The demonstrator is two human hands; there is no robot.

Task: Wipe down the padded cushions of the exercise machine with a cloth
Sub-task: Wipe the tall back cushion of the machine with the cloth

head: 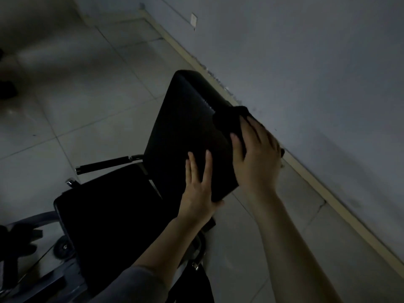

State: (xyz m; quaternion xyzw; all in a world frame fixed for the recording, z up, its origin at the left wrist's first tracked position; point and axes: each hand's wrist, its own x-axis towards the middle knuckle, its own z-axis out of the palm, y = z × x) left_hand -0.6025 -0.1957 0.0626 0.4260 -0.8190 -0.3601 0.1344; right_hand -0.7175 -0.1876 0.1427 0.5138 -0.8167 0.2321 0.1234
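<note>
Back cushion (pixel 181 132) beyond and right of seat cushion (pixel 105 217), wall (pixel 306 73) behind it. Cloth (pixel 227 127) on back cushion's right edge under right hand (pixel 255 158). Left hand (pixel 201 189) at its near corner.

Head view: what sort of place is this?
Probably a dim home or small gym room: a weight bench with a black back pad and seat pad, a tiled floor, and a plain wall.

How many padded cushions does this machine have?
2. The back cushion is tilted up under both hands; the seat cushion lies lower left. Others may be hidden in the dark.
</note>
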